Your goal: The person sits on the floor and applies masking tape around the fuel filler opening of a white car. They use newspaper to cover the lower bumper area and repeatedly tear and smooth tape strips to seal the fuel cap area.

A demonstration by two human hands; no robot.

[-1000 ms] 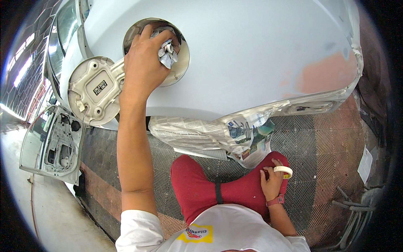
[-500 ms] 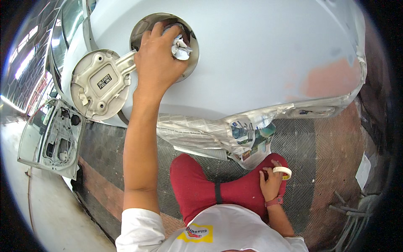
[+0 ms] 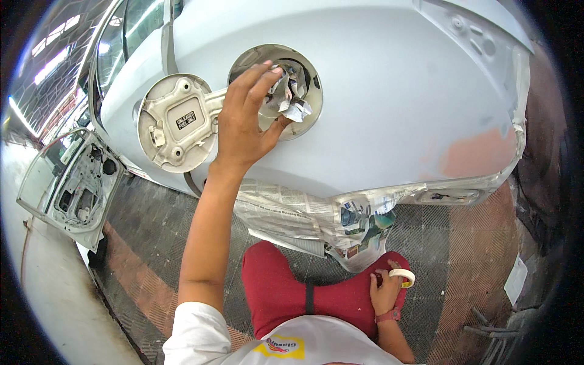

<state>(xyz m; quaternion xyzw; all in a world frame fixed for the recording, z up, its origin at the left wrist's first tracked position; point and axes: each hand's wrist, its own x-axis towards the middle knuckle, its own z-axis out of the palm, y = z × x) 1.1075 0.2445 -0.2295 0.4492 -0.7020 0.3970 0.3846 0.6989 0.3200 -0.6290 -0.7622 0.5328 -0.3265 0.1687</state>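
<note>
My left hand (image 3: 246, 118) reaches to the round fuel filler recess (image 3: 311, 126) in the car's grey side panel. Its fingers and thumb are spread around a wad of crumpled newspaper (image 3: 293, 94) inside the recess, without a grip on it. The wad hides the middle of the recess. Beside my wrist the fuel flap (image 3: 164, 146) stands swung out to the left, its inner face showing. On my red-trousered knee rests my right hand (image 3: 383, 292), with a roll of masking tape (image 3: 409, 277) held at its fingers.
Newspaper masking (image 3: 280, 213) hangs along the panel's lower edge. A pinkish patch (image 3: 477, 153) marks the panel at right. A detached car door (image 3: 85, 188) leans by the wall at left. Grey pipes (image 3: 496, 331) lie at the lower right on the ribbed floor mat (image 3: 426, 243).
My left hand has loosened from the newspaper wad, its fingers and thumb spreading apart. The wad stays in the recess. The view has shifted; my right hand still rests on the knee.
</note>
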